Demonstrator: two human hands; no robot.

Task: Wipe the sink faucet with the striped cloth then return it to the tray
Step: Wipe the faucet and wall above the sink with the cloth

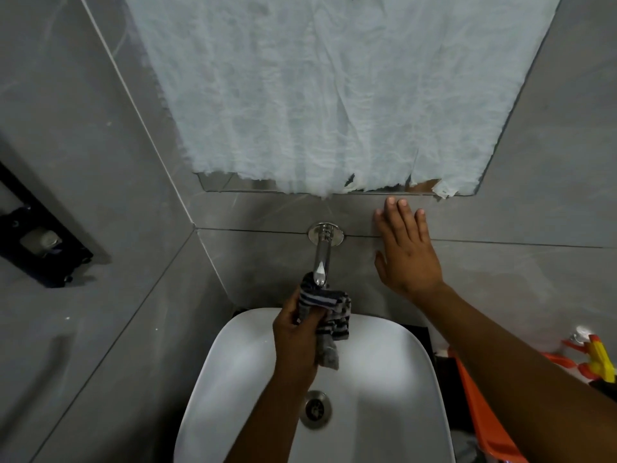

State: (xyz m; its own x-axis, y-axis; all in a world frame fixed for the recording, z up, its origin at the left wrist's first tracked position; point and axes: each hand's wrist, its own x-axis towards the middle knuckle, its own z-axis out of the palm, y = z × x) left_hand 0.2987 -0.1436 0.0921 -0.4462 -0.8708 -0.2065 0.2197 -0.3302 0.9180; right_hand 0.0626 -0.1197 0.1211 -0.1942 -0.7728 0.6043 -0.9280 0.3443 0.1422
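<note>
A chrome faucet (pixel 323 252) juts from the grey tiled wall above a white sink (pixel 240 379). My left hand (pixel 295 335) grips the striped cloth (pixel 329 315), grey with dark and white bands, and presses it against the spout's front end. Part of the cloth hangs down over the basin. My right hand (pixel 405 248) lies flat on the wall tile just right of the faucet, fingers spread, holding nothing. The orange tray (pixel 480 416) shows at the lower right edge, partly behind my right forearm.
A mirror covered with white crinkled film (pixel 334 95) hangs above the faucet. A black holder (pixel 36 242) is fixed on the left wall. Orange and yellow items (pixel 597 359) sit at the far right. The sink drain (pixel 315 409) is in the basin's middle.
</note>
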